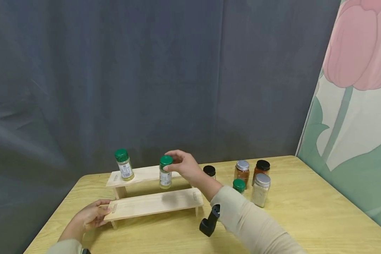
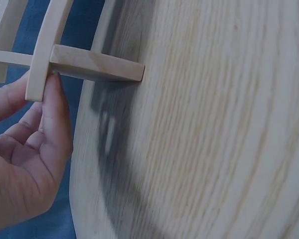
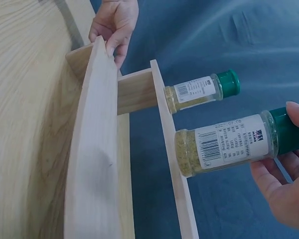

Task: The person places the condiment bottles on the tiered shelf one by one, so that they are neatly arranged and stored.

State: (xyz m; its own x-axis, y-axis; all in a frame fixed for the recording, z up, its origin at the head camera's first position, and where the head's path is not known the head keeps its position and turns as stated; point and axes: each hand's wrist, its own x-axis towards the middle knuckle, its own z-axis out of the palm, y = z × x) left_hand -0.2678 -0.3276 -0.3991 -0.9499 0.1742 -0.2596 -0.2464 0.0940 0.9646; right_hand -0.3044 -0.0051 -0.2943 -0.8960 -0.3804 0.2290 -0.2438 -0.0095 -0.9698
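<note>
Under the left hand (image 1: 91, 216), whose fingers pinch its end, the front wooden shelf (image 1: 152, 204) looks stiff and light. Farther off, ahead and to the right, the right hand (image 1: 185, 167) pinches a green-capped jar (image 1: 165, 176) by its lid, close to the rear shelf (image 1: 146, 173); whether they touch is unclear. Likely light, hard and slippery-sided, the jar is best held by that cap.
</note>
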